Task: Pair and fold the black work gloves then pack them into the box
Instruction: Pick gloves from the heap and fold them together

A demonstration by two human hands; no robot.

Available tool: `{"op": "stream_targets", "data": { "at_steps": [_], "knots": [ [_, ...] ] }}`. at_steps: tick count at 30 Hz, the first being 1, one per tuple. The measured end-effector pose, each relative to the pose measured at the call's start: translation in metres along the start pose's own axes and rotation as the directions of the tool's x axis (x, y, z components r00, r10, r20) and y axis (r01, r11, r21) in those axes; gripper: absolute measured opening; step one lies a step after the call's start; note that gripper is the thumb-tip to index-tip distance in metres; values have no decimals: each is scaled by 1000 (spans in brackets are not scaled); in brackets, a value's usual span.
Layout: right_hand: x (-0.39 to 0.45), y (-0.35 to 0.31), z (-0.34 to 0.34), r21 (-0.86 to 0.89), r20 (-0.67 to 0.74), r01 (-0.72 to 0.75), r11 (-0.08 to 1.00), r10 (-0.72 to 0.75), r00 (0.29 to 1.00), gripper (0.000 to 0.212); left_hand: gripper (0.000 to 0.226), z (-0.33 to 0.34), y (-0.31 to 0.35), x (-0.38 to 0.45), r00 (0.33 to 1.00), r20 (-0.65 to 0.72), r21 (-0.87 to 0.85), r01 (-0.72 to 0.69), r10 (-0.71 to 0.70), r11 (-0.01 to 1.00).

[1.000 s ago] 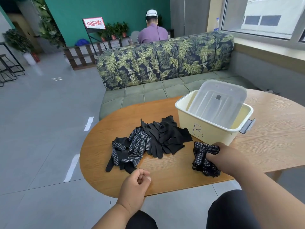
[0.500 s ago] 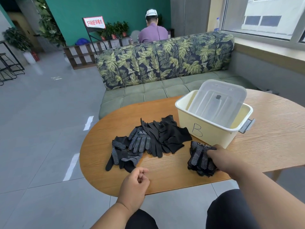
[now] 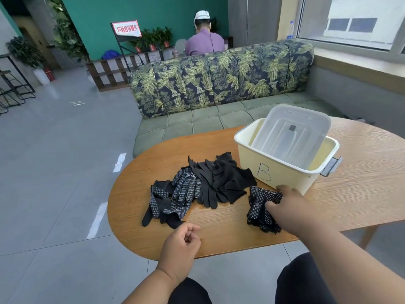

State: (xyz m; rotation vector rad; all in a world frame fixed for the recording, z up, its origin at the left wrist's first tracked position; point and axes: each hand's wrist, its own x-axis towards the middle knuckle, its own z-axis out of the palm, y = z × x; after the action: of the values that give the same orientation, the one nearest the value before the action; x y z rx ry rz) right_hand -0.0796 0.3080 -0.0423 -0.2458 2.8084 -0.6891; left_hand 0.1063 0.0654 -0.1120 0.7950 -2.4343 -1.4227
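A loose pile of black work gloves (image 3: 203, 185) lies in the middle of the wooden table (image 3: 361, 194), some dotted with white grip spots. My right hand (image 3: 289, 208) grips a folded dotted pair of gloves (image 3: 259, 208) on the table, just in front of the cream box (image 3: 282, 172) marked "B". A clear lid (image 3: 291, 137) leans inside that box. My left hand (image 3: 182, 244) hovers over the table's near edge with its fingers curled and nothing in it, just below the pile.
A leaf-patterned green sofa (image 3: 219, 88) stands behind the table. A person (image 3: 203, 38) sits beyond it, facing away. The grey tiled floor (image 3: 54, 172) stretches to the left. A window sill (image 3: 359, 73) runs along the right.
My right hand has shifted the folded pair slightly left and nearer to the box front. My left hand has stayed almost where it was.
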Motion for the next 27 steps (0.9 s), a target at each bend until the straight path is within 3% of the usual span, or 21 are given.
{"op": "stream_targets", "data": {
  "at_steps": [4, 6, 9, 12, 17, 23, 27],
  "knots": [
    [-9, -14, 2, -254, -174, 126, 959, -174, 969, 54, 22, 0, 0, 0, 1000, -9, -24, 10, -10, 1000],
    [-13, -21, 8, -286, -236, 214, 934, -285, 929, 47, 23, 0, 1, 0, 1000, -13, -42, 20, -21, 999],
    [-21, -29, 23, -235, -220, 381, 894, -431, 875, 41, 36, -1, 2, -1, 991, -133, -31, 4, -8, 999],
    [-34, -36, 44, -153, -108, 489, 859, -506, 855, 44, 42, -10, -2, 2, 951, -309, 47, 18, -2, 999],
    [-47, -38, 80, 37, 87, 530, 847, -531, 843, 32, 51, -28, -16, 13, 990, -135, 408, 85, -32, 909],
    [-44, -36, 94, 165, 175, 402, 900, -428, 887, 24, 58, -25, -14, 17, 997, -78, 524, 39, 3, 851],
    [-44, -38, 97, 120, 179, 405, 907, -421, 889, 23, 55, -30, -15, 19, 995, -91, 597, 26, 35, 802]
  ]
}}
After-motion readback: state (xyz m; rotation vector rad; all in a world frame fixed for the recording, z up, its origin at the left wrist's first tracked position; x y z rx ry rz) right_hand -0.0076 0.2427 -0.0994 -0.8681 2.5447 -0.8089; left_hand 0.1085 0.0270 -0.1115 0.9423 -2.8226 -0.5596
